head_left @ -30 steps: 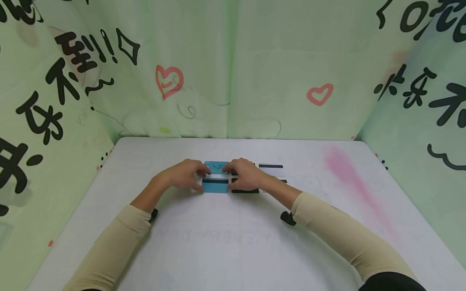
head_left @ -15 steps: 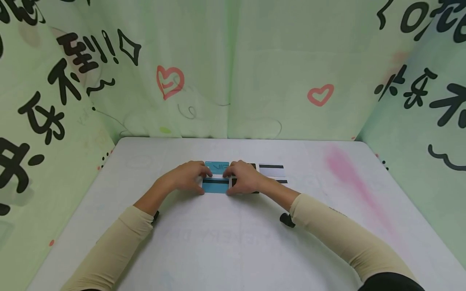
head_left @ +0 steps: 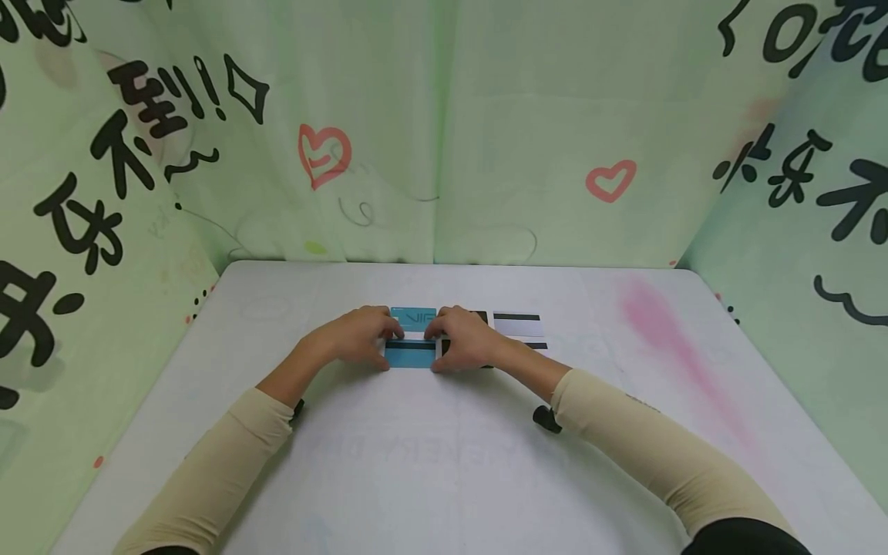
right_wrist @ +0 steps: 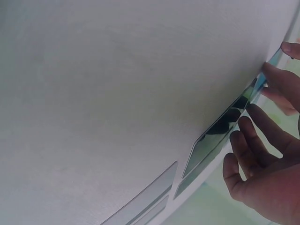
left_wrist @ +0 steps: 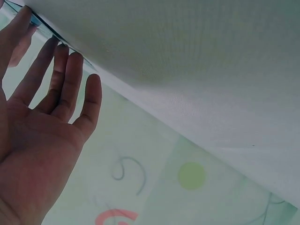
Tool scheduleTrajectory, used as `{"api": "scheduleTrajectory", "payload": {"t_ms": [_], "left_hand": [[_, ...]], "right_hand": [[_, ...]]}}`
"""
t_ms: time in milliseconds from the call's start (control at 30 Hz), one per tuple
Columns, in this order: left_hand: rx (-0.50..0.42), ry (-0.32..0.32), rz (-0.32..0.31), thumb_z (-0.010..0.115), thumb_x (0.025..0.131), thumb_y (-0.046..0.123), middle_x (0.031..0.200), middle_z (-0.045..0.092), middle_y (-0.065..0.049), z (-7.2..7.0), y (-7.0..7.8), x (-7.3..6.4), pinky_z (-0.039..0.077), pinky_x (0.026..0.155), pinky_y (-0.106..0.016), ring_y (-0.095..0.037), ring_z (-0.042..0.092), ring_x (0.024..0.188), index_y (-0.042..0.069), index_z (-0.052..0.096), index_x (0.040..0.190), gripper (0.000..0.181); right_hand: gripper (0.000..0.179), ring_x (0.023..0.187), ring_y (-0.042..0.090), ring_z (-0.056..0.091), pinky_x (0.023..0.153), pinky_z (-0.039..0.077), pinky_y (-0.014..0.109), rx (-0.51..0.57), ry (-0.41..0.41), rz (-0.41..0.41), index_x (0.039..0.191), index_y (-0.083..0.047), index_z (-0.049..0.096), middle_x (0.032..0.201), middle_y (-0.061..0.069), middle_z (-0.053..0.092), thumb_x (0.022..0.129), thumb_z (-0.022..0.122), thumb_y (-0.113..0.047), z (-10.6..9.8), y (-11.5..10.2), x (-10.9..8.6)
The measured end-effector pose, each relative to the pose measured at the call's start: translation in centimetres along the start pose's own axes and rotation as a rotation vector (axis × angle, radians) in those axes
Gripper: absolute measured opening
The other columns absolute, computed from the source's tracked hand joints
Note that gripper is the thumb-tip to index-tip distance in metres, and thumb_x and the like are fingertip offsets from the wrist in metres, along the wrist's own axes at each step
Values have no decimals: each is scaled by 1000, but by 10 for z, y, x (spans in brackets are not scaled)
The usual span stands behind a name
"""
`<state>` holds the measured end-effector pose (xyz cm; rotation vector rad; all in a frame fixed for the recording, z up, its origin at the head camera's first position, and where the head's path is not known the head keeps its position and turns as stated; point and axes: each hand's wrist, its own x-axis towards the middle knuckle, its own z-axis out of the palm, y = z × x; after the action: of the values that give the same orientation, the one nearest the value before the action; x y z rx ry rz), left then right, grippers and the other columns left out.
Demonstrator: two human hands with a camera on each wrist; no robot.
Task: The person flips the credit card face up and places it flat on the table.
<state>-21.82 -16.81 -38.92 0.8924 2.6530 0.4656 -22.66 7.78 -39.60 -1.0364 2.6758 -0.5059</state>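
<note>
A blue card with a dark stripe lies flat in the near row, between my two hands. At its left side is my left hand, thumb by the near left corner and index fingertip by the far edge. My right hand mirrors this at the right side. The left wrist view shows the other left fingers stretched out; the right fingers look loosely bent in the right wrist view. Behind lies a second blue card with lettering. The right hand partly covers a far black card and a near one.
Farther right lie a white card with a dark stripe and a nearer striped one, mostly hidden by the right forearm. The white table carries a pink smear at right. Printed green curtains enclose its back and sides.
Since one second ago my right hand has shifted slightly left and nearer, its thumb now by the blue card's near right corner. The left hand moved slightly right. Little differs over the last half second.
</note>
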Motion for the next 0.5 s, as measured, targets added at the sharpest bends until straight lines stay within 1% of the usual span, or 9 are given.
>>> {"api": "scheduleTrajectory", "payload": {"t_ms": [267,500], "left_hand": [[-13,-5,11,90,81,22,112,64,-7,-1,-1,1,52,92,-37,-20,59,99,5,73,124,49],[-11,7,31,89,81,22,113,64,-7,-1,-2,1,53,94,-38,-21,61,101,4,73,124,50]], "right_hand": [[48,104,23,59,85,50,37,-10,-1,-9,124,-9,75,117,8,68,82,87,-29,-1,-1,-1],[52,106,23,59,88,51,38,-12,-1,3,126,-8,73,118,8,68,82,88,-32,-1,-2,-3]]}}
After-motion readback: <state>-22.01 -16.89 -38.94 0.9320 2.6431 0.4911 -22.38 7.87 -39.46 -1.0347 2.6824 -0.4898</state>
